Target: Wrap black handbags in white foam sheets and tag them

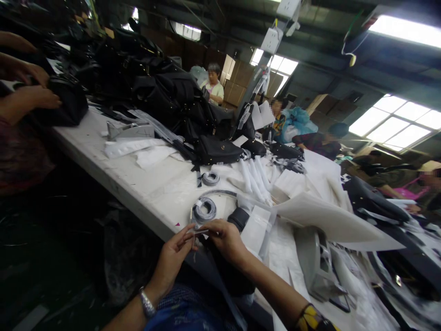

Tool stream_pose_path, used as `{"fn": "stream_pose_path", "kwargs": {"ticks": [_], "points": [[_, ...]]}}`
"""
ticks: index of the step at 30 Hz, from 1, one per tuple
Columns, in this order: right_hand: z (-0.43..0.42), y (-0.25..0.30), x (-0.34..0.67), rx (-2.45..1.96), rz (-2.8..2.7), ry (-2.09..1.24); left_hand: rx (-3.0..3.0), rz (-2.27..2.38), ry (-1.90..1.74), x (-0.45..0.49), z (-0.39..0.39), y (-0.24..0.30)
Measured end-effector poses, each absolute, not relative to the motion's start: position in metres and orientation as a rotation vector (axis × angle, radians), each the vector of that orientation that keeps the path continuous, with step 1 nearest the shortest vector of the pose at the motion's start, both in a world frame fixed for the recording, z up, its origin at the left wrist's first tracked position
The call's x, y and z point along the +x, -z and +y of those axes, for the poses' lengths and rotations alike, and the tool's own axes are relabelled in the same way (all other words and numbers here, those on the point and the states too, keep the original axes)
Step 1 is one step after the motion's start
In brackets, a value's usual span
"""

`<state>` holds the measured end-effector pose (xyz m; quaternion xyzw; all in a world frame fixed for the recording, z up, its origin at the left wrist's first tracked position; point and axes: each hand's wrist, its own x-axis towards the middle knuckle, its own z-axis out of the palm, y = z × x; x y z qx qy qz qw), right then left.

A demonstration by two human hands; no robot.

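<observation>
My left hand (174, 257) and my right hand (223, 239) meet at the near edge of the white table (138, 179). Both pinch a thin strip-like piece (200, 231) between fingertips; I cannot make out what it is. A black strap or bag part (220, 276) hangs below my hands. A coil of grey band (204, 210) lies just beyond my fingers, and a smaller coil (210, 178) sits farther back. A dark rolled item (239, 218) rests beside my right hand.
Black bags (165, 92) are heaped along the table's far side, one small black bag (220, 151) near the middle. White paper rolls (255, 174) and foam sheets (327, 216) lie to the right. Another person's hands (31, 92) handle a black bag at left. Seated workers sit beyond.
</observation>
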<state>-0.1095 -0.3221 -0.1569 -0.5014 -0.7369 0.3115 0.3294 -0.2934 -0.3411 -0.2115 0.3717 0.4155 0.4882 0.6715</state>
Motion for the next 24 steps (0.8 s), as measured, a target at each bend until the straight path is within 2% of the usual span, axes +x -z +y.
{"fn": "stream_pose_path", "kwargs": {"ticks": [2,8,12,19,24], "points": [[-0.32,0.161,-0.111,-1.284,-1.909,-0.763,0.785,0.941,-1.107,-0.292,-0.342,0.218],[-0.321,0.171,-0.109,-1.326,-1.753,-0.904,0.716,0.962,-1.143,-0.289,-0.345,0.227],[-0.326,0.172,-0.111,-1.367,-1.921,-0.777,0.748,0.928,-1.182,-0.287,-0.344,0.223],[-0.325,0.168,-0.122,-1.459,-2.332,-0.323,0.955,0.92,-1.172,-0.284,-0.338,0.219],[-0.32,0.168,-0.124,-1.344,-2.433,-0.265,1.161,0.96,-1.105,-0.29,-0.336,0.219]]}}
